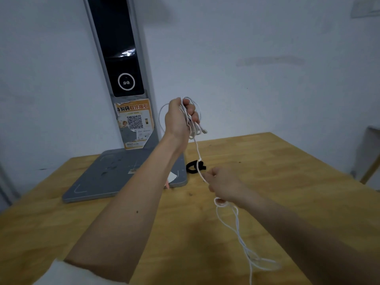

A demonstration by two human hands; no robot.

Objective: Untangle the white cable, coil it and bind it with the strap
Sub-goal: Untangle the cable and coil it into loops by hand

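Two hands are on the white cable (197, 153), so you are in the coiling step, with binding not yet begun. Your left hand (181, 118) is raised above the wooden table (287, 171), fingers clenched around a bundle of gathered loops; a white connector end pokes out just below the fist. From that bundle a single strand drops to your right hand (221, 187), which is held lower and nearer the table, fingers curled and pinching the strand. Below the right hand the cable forms a small loop at the wrist, then trails in loose, crossing curves toward the bottom edge of the view; whether a knot remains there cannot be told. The black strap (195, 167) lies on the table just beside the corner of the grey base plate (115, 177) of the standing kiosk (123, 64), apart from both hands. Judgement: the slack tail is still considerable, so your next move calls for feeding the strand up into the left-hand bundle in even loops while the right hand slides along and clears the crossings. Keep the left grip firm, or the loops may spill.
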